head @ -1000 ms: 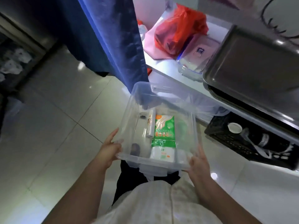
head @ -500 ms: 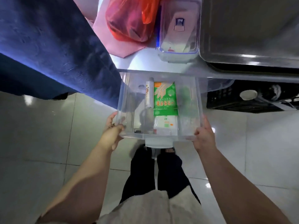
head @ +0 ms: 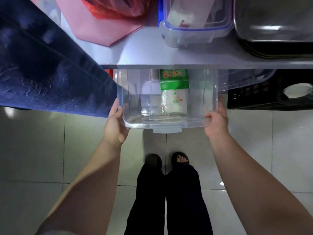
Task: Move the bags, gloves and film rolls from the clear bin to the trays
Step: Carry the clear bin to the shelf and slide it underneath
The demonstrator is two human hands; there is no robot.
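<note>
Clear bin (head: 194, 123), left hand (head: 116, 126), right hand (head: 217, 124) gripping: one green pack (head: 174, 80), one white pack (head: 174, 101), perhaps one roll (head: 153, 76).

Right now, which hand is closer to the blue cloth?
Left. The left hand grips the bin beside the cloth; the right hand grips the bin's far side.

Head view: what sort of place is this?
Probably a kitchen or food-prep back room: stacked metal trays and a clip-lid plastic container sit on a white counter, above a glossy tiled floor. The left hand and right hand hold the clear bin.
</note>
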